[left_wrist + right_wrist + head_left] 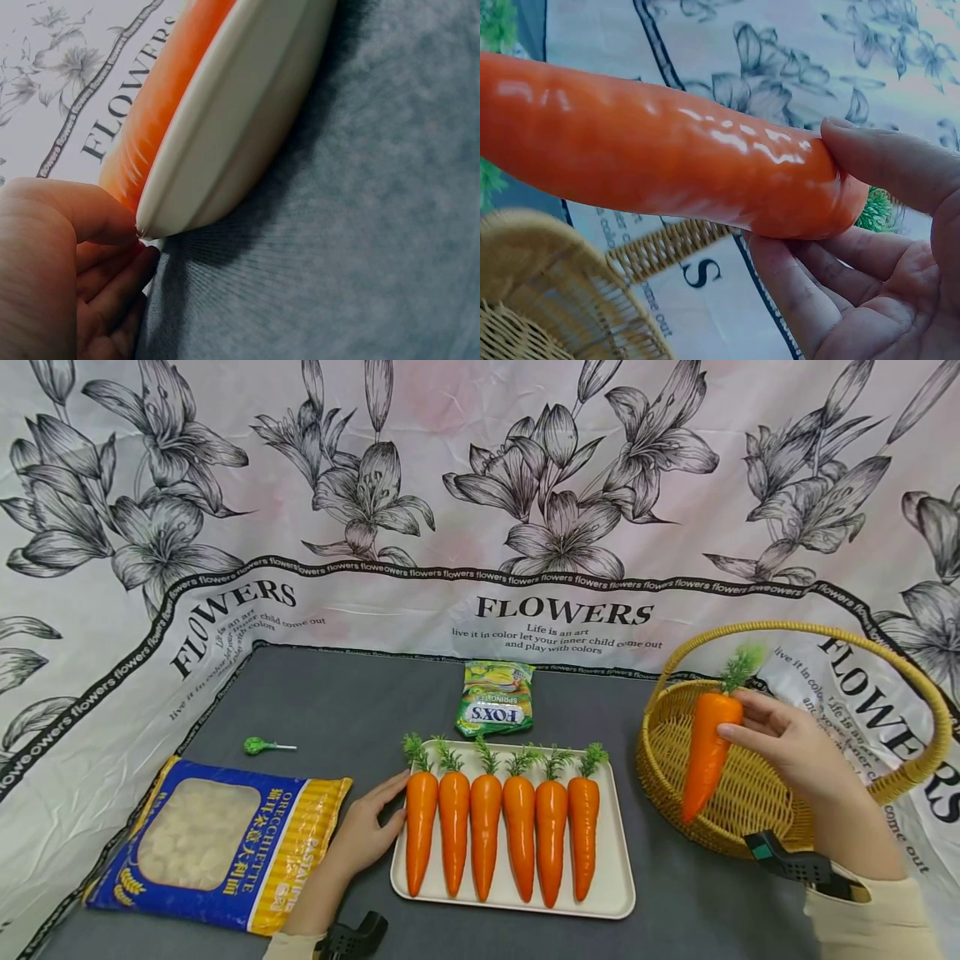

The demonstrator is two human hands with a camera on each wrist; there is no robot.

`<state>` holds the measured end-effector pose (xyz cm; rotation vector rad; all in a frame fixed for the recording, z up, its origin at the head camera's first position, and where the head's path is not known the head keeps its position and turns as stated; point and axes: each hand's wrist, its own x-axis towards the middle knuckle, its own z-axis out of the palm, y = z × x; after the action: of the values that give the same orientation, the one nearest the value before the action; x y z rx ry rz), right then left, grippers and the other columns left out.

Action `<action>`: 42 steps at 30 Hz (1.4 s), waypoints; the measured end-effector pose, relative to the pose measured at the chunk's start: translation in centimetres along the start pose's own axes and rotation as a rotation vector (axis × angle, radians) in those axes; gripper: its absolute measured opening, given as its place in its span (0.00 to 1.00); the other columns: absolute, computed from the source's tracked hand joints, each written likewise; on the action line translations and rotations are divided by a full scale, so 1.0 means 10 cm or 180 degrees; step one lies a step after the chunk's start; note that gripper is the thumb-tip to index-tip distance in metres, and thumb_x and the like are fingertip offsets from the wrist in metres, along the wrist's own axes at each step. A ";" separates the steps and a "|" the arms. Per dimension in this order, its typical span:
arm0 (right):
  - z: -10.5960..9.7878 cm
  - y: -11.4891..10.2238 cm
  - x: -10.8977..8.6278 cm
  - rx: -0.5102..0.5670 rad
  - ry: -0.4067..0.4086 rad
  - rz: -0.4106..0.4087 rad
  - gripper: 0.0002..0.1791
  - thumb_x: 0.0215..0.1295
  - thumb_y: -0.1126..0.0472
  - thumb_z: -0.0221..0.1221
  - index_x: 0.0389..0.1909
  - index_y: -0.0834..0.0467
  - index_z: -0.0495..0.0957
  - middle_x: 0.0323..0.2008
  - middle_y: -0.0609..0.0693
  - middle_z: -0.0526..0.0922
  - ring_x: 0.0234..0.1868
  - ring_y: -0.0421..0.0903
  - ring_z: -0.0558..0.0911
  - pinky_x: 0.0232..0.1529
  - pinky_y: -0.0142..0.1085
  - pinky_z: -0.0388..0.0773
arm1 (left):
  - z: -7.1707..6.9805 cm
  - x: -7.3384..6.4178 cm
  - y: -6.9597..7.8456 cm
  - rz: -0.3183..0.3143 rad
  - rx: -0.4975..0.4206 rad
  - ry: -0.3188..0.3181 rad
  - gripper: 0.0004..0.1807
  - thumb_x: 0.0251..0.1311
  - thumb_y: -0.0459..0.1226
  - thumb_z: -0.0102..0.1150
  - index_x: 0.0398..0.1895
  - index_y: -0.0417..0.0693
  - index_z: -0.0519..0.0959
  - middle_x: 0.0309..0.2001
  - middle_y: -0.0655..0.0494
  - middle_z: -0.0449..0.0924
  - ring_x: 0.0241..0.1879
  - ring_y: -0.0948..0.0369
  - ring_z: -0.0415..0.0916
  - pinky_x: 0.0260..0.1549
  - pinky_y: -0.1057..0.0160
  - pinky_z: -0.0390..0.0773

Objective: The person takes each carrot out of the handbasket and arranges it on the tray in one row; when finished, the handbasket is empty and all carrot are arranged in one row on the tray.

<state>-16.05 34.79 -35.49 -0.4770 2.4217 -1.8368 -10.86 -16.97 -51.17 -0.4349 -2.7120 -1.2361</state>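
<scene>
My right hand (787, 743) pinches an orange carrot (708, 752) near its leafy top, thumb on one side and fingers on the other. That carrot hangs tip down over the woven basket (656, 806), and its green leaves show beyond the fingers in the right wrist view. My left hand (367, 831) holds the left rim of a cream tray (618, 868); in the left wrist view the thumb and fingers (112, 214) meet at its edge. Several carrots (486, 827) lie side by side on the tray, leaves toward the back.
A blue and yellow pasta bag (202, 843) lies left of my left arm, with a green lollipop (258, 746) behind it. The green Fox's packet (495, 697) sits behind the tray. The basket's tall handle (810, 627) arches over its opening. Flowered cloth (420, 610) backs the table.
</scene>
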 end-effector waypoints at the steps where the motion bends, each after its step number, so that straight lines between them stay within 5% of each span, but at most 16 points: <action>1: 0.04 0.00 -0.02 0.0146 -0.0034 -0.0062 0.24 0.65 0.76 0.50 0.53 0.48 0.73 0.43 0.36 0.83 0.44 0.29 0.81 0.44 0.18 0.75 | 0.00 0.00 0.00 -0.0004 0.0000 -0.0005 0.27 0.59 0.33 0.57 0.64 0.43 0.71 0.64 0.50 0.71 0.63 0.51 0.69 0.59 0.46 0.70; 3: 0.12 0.01 -0.06 0.0395 -0.0087 -0.0125 0.25 0.64 0.78 0.49 0.53 0.49 0.74 0.45 0.39 0.84 0.45 0.31 0.82 0.44 0.19 0.76 | 0.00 0.00 0.00 -0.0013 0.0008 -0.0020 0.27 0.59 0.33 0.56 0.64 0.44 0.71 0.64 0.51 0.71 0.63 0.51 0.69 0.60 0.46 0.70; 6: 0.25 0.01 -0.12 0.0287 -0.0053 -0.0120 0.25 0.64 0.78 0.50 0.57 0.52 0.71 0.47 0.36 0.82 0.47 0.30 0.81 0.44 0.19 0.76 | 0.00 0.00 0.00 -0.0006 0.0031 -0.0024 0.27 0.59 0.33 0.56 0.64 0.44 0.71 0.64 0.51 0.71 0.63 0.51 0.69 0.60 0.46 0.70; 12: 0.57 0.04 -0.22 0.0042 -0.0083 -0.0066 0.29 0.63 0.76 0.53 0.64 0.79 0.57 0.49 0.31 0.79 0.48 0.28 0.80 0.43 0.22 0.79 | -0.01 -0.01 -0.01 -0.0038 0.0030 -0.0022 0.27 0.60 0.33 0.57 0.64 0.45 0.71 0.64 0.51 0.71 0.64 0.51 0.68 0.60 0.46 0.69; 15: 0.74 0.07 -0.25 -0.0029 -0.0165 -0.0044 0.32 0.63 0.75 0.54 0.63 0.84 0.52 0.49 0.29 0.77 0.48 0.28 0.80 0.42 0.24 0.80 | -0.02 -0.02 -0.01 -0.0078 0.0028 -0.0020 0.27 0.59 0.33 0.57 0.64 0.45 0.71 0.65 0.52 0.71 0.64 0.51 0.68 0.61 0.46 0.69; 19: 0.92 0.14 -0.28 -0.0094 -0.0244 0.0076 0.31 0.64 0.73 0.55 0.64 0.81 0.54 0.50 0.33 0.77 0.48 0.29 0.80 0.41 0.26 0.81 | -0.02 -0.02 -0.01 -0.0083 0.0017 -0.0024 0.27 0.60 0.33 0.57 0.64 0.45 0.71 0.65 0.51 0.70 0.64 0.51 0.67 0.61 0.46 0.69; 23: 1.06 0.24 -0.29 -0.0168 -0.0276 0.0355 0.33 0.66 0.67 0.56 0.67 0.76 0.54 0.57 0.58 0.75 0.49 0.31 0.80 0.43 0.29 0.81 | -0.02 -0.02 -0.01 -0.0071 0.0012 -0.0018 0.27 0.60 0.33 0.57 0.64 0.45 0.71 0.65 0.51 0.70 0.64 0.51 0.67 0.61 0.46 0.68; 26: 1.15 0.30 -0.29 -0.0276 -0.0312 0.0560 0.36 0.67 0.62 0.57 0.69 0.73 0.53 0.60 0.72 0.68 0.54 0.45 0.80 0.45 0.32 0.82 | -0.01 -0.02 -0.01 -0.0038 0.0013 -0.0017 0.27 0.59 0.33 0.57 0.64 0.44 0.71 0.65 0.51 0.71 0.64 0.51 0.68 0.60 0.46 0.69; 31: 1.22 0.38 -0.28 -0.0465 -0.0280 0.0630 0.36 0.67 0.61 0.57 0.68 0.74 0.54 0.60 0.74 0.67 0.58 0.67 0.73 0.47 0.39 0.82 | 0.00 -0.01 -0.01 -0.0025 -0.0012 -0.0043 0.27 0.60 0.33 0.57 0.65 0.45 0.71 0.65 0.51 0.70 0.64 0.51 0.67 0.61 0.46 0.69; 42: 1.35 0.47 -0.26 -0.0946 0.0013 0.0703 0.34 0.65 0.56 0.59 0.66 0.71 0.61 0.56 0.70 0.74 0.54 0.64 0.77 0.42 0.40 0.83 | 0.00 0.01 -0.01 -0.0031 -0.0016 -0.0046 0.27 0.60 0.33 0.57 0.65 0.45 0.71 0.65 0.51 0.70 0.64 0.51 0.67 0.61 0.46 0.69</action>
<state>-11.40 24.14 -44.15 -0.2090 2.6386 -1.4028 -10.96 -16.99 -51.24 -0.4334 -2.7267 -1.2476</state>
